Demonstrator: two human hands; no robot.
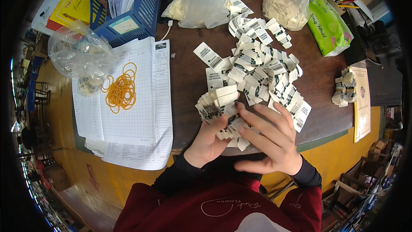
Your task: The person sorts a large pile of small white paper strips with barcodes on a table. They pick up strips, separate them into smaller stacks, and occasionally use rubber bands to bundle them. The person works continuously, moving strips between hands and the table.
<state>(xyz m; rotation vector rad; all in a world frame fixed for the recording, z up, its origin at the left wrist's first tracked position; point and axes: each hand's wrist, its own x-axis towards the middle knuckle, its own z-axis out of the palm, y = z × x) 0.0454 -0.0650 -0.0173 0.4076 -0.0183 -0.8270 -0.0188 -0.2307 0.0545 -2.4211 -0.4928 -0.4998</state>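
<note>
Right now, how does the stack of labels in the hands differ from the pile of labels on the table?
The stack of labels is gathered face to face, gripped by the left hand with the right hand against it; the pile of labels lies loose and scattered on the table. The stack looks smaller than the pile. Both are white labels with black print.

rubber bands (121,87) on paper sheets (141,116), left | loose labels (262,66) on table (189,81), centre | tissue pack (329,26) right, behind
</note>
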